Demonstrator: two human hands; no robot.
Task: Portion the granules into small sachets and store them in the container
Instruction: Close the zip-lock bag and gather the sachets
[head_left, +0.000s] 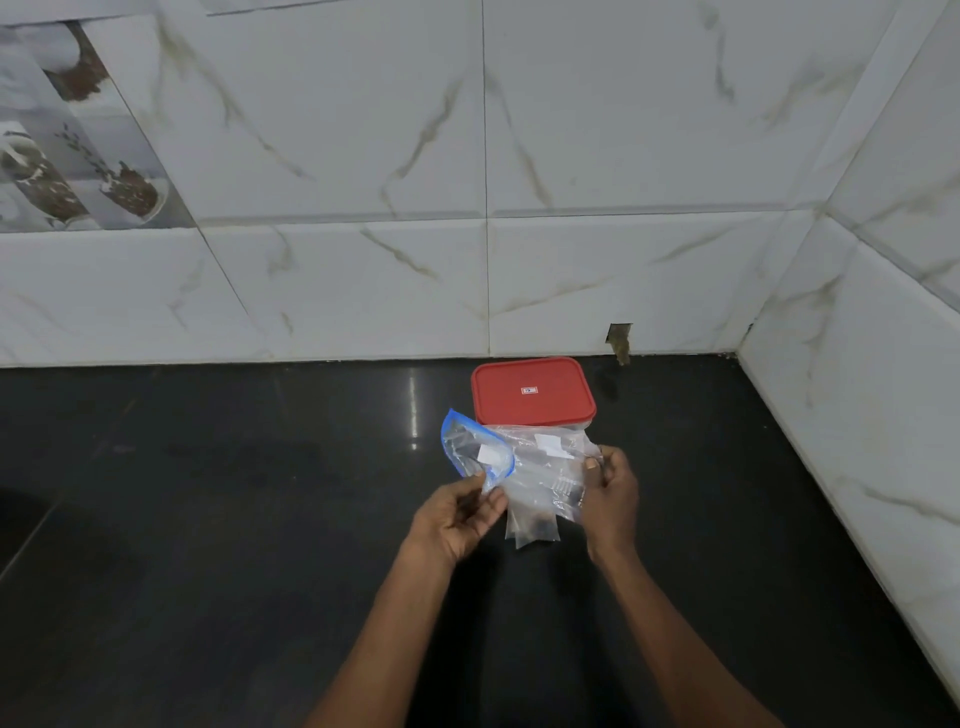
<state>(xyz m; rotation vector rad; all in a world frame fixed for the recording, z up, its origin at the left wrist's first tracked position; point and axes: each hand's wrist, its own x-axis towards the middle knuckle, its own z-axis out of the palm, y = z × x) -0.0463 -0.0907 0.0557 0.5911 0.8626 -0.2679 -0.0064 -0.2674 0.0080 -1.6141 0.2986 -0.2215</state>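
One container (533, 392); left hand (457, 517) pinches zip bag (475, 449), right hand (613, 499) pouch (545, 483).

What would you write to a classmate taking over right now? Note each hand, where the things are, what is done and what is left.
Left hand pinches the blue-edged zip bag.
Right hand grips the clear bag; dark granules sit at its bottom.
Both bags are over the counter, in front of the red-lidded container, lid on.
Done: no filled sachet visible.
Left: portion, seal, open container, store.
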